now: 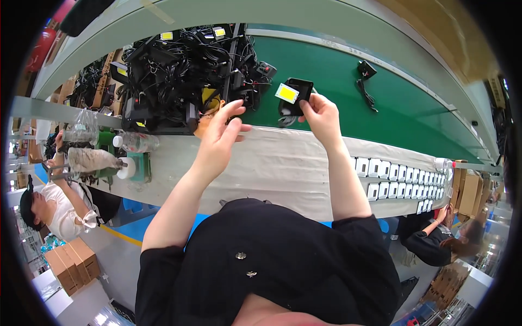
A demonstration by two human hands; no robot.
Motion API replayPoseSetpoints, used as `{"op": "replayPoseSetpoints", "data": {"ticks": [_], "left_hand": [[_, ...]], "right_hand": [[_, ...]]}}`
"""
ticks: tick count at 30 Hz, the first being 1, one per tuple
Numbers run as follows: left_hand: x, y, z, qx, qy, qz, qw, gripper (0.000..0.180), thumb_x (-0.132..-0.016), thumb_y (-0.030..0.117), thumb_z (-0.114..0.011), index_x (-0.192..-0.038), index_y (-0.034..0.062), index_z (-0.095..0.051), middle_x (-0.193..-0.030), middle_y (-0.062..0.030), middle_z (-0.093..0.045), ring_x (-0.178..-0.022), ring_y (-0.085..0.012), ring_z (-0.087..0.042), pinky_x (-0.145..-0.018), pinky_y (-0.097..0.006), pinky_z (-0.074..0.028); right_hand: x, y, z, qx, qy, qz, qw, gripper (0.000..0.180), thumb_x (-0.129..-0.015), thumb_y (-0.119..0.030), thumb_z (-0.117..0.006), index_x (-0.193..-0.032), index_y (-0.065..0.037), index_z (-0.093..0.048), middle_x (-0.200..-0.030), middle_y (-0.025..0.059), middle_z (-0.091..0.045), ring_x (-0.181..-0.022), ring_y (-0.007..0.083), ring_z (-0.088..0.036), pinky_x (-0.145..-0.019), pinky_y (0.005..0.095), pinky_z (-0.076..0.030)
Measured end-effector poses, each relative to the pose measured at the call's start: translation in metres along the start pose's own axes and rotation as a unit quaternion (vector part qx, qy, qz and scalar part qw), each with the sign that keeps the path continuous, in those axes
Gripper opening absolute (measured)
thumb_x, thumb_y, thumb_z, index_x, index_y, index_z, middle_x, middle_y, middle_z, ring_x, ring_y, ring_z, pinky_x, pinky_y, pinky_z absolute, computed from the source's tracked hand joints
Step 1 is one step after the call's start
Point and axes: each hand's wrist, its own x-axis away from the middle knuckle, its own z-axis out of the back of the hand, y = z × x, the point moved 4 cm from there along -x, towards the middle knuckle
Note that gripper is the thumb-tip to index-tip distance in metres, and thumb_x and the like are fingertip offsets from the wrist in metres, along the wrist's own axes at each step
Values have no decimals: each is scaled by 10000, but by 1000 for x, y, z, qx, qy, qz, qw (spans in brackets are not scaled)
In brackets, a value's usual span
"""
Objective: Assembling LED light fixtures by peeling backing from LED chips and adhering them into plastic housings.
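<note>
My right hand [321, 115] grips a small black lamp housing with a yellow square panel [292, 93], holding it up over the near edge of the green belt [402, 114]. My left hand [220, 138] hovers open beside it, fingers spread, holding nothing, close to a heap of black lamp housings with tangled cables [185, 76].
A grey bench surface [272, 168] runs in front of me, with rows of small white parts [402, 176] at its right. A lone black unit with a cable [367, 73] lies on the belt. A tape dispenser and a plastic bottle [133, 155] stand left. Other people work at left and right.
</note>
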Motion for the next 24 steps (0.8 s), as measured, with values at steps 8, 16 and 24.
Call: {"op": "replayPoseSetpoints", "data": {"ticks": [8,16,24], "left_hand": [[32,35,-87,220,-131,68,964,397,-982,246,-390,-1365,146,-350,-1146,-41,-542,-988,-133,-572,-778,-323,-509],[84,71,-119,147,-142,49,978,343,-927,174,-438,-1255,74,-410,-1019,-58,-557,-894,-123,-561,-756,-280,-482],[123,89,-130,38,-122,-51,990,408,-870,191,-550,-1189,4,-376,-966,-74,-557,-831,-121,-562,-677,-267,-473]], "right_hand": [[110,-74,21,6,-61,34,998,142,-864,-17,-578,-976,68,-594,-790,43,-636,-653,74,-592,-570,199,-484],[172,-185,63,185,-147,361,902,400,-757,-138,-628,-1148,-68,-583,-1050,81,-555,-658,121,-496,-574,230,-376],[224,-202,64,161,-171,371,898,293,-673,18,-686,-961,-29,-658,-901,88,-609,-703,148,-580,-599,250,-464]]}}
